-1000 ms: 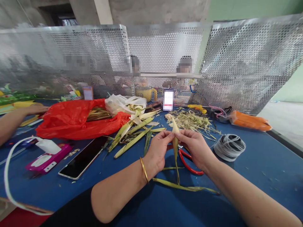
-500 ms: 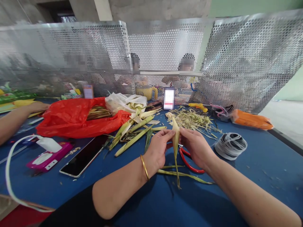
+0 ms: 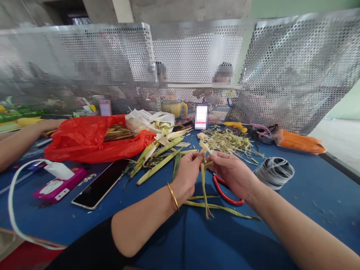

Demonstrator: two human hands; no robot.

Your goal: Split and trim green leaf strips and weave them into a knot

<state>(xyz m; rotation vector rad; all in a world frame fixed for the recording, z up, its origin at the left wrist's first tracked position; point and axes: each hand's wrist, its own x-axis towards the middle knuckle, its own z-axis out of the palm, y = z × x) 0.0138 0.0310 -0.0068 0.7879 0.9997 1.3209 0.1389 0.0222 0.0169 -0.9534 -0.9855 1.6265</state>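
Between my hands a pale yellow-green corn husk (image 3: pixel 203 176) is split partway down, its narrow tail hanging above the blue table. My left hand (image 3: pixel 189 170), with a gold bangle at the wrist, pinches one side of the split. My right hand (image 3: pixel 229 168) grips the other side. Red-handled scissors (image 3: pixel 225 195) lie under and beside my right hand, their blades mostly hidden. Loose husk strips (image 3: pixel 225 210) rest on the table below my hands. Just beyond my fingers is a heap of shredded husk (image 3: pixel 227 142).
Left of my hands lie husks (image 3: pixel 160 165), a red plastic bag (image 3: pixel 81 138), a phone (image 3: pixel 98 187) and a magenta power strip (image 3: pixel 60 183). A roll of grey cord (image 3: pixel 275 172) and an orange packet (image 3: pixel 299 141) are on the right. Perforated metal panels (image 3: pixel 197 52) stand behind. Another person's arm (image 3: pixel 25 138) reaches in at left.
The husk, whole along its upper part before, has opened into two parts held one in each hand. Its hanging tail has shifted slightly left. The other person's arm has moved a little.
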